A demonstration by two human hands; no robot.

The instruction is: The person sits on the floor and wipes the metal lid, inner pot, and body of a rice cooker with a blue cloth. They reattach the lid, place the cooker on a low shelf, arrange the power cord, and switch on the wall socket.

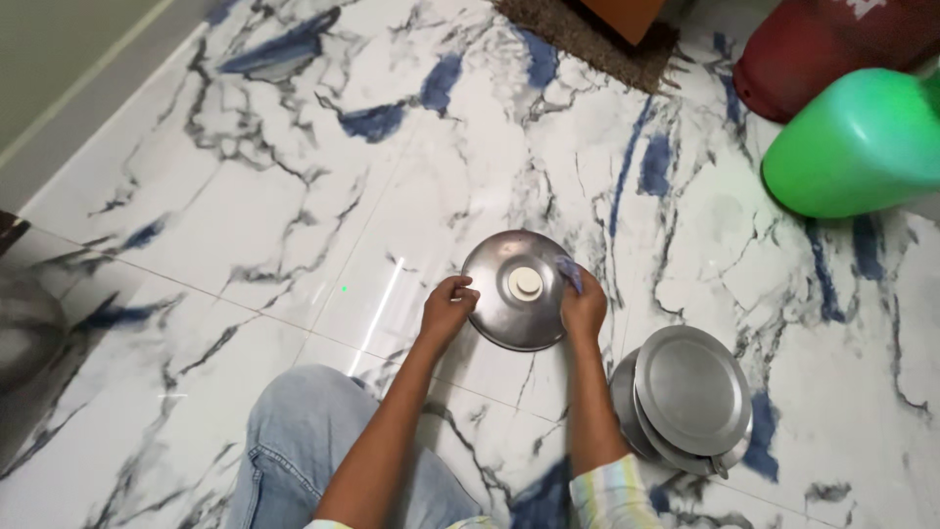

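Observation:
A round steel lid (499,294) with a pale knob at its middle sits just above the marble floor, tilted toward me. My left hand (447,309) grips its left rim. On the lid's right side, my right hand (583,309) presses a small bluish cloth (570,271) against the metal. Both forearms reach forward from my lap.
A stack of steel plates (690,397) lies on the floor to the right of my right arm. A green plastic container (857,142) and a dark red one (813,49) stand at the far right. My knee in jeans (304,441) is low left. A brown mat (587,34) lies at the top.

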